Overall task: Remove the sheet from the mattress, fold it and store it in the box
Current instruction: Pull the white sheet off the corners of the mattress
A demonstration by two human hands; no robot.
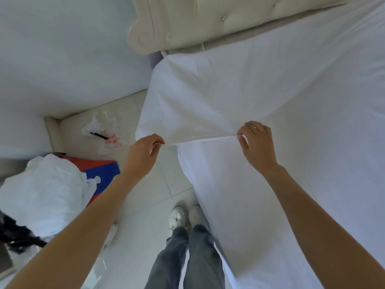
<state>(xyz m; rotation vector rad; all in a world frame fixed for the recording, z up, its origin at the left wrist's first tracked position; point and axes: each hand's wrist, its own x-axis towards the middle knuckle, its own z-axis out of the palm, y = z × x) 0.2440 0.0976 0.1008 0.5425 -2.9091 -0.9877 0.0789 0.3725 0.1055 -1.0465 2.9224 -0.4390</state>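
Observation:
A white sheet (260, 86) covers the mattress, which fills the right side of the head view. Its side edge is lifted and stretched taut between my hands beside the bed. My left hand (143, 153) pinches the edge out past the mattress side, over the floor. My right hand (256, 142) pinches the same edge farther right, above the mattress top. Below the lifted edge, white fabric (239, 195) hangs down the mattress side. A red and blue box (104, 174) stands on the floor at the left, partly covered by white bundled cloth (41, 195).
A cream padded headboard (187, 24) wrapped in plastic stands at the top. A plastic bag with a black stick (102, 134) lies on the tiled floor in the corner by the wall. My feet in white shoes (185, 215) stand next to the bed.

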